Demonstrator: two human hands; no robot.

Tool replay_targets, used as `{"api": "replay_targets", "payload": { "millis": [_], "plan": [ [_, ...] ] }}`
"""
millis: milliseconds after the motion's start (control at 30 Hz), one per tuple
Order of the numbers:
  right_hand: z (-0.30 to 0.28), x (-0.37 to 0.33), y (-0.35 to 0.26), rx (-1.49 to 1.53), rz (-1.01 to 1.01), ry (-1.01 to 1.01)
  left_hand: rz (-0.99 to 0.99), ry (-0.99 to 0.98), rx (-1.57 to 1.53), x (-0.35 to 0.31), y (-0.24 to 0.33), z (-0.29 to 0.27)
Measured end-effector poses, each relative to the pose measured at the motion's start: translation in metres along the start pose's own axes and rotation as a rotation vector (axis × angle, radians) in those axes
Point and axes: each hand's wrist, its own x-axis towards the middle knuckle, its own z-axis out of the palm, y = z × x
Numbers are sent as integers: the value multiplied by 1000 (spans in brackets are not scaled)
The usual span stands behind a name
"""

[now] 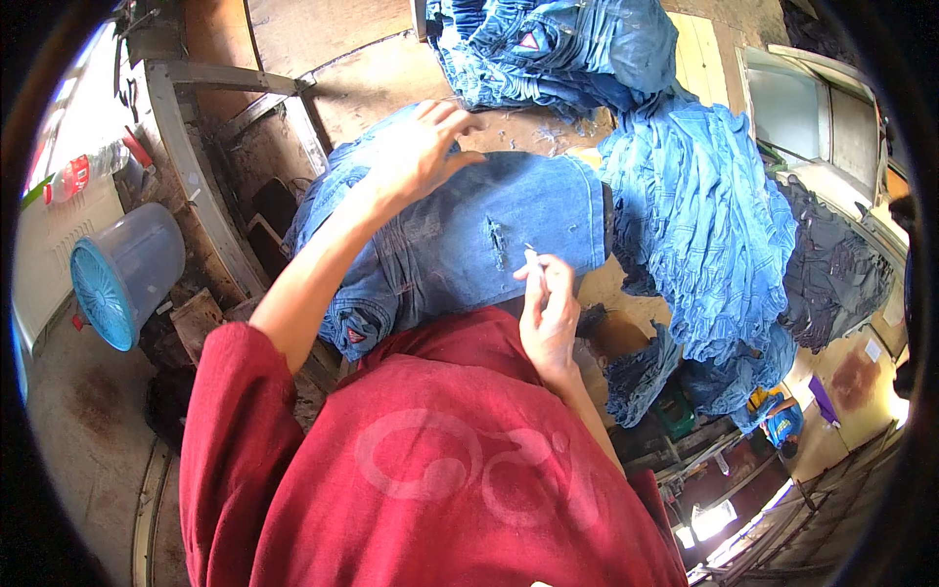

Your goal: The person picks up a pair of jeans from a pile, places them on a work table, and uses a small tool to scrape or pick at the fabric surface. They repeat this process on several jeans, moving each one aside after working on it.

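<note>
A pair of blue denim jeans (430,249) lies across the work surface in front of me, with a frayed, torn slit in the cloth. Over its far edge hovers or rests my left hand (423,155), fingers stretched and thumb apart, holding nothing that shows; whether it touches the denim I cannot tell. My right hand (550,308) is closed in a pinch just beside the slit, near the leg's hem. A small pale tip pokes up from its fingers, too small to name.
Beyond the jeans sits a pile of folded denim (577,49), and a tall stack of light blue denim (699,225) stands at the right with dark garments (836,264) past it. A plastic drum with a blue lid (103,293) lies at left. Another person (782,421) is far right.
</note>
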Motion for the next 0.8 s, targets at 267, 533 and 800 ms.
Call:
{"api": "replay_targets", "payload": {
  "millis": [267, 533, 800],
  "plan": [
    [2, 49, -7, 93, 301, -294, -235, 100, 45, -103, 114, -7],
    [3, 57, 9, 166, 249, -397, -251, 125, 116, -117, 114, 18],
    [14, 53, 16, 376, 615, -437, -228, 170, 53, -118, 118, 13]
  ]
}}
